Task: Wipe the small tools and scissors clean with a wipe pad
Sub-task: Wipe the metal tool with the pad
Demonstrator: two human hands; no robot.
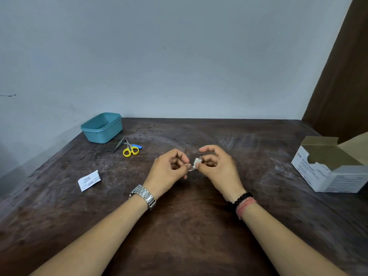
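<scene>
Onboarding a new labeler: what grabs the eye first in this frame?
Mid-table, the left hand and right hand pinch a small metal tool and white wipe pad. Far left, yellow-handled scissors lie beside a teal tub; an open swab box sits right.

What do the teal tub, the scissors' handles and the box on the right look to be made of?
Teal tub: likely plastic, matte, with an evenly coloured moulded rim. Scissors: yellow handles look like glossy plastic; the blades are grey, probably metal. Box: cardboard, with a brown raw inside on its open flap and white printed outer faces.
</scene>
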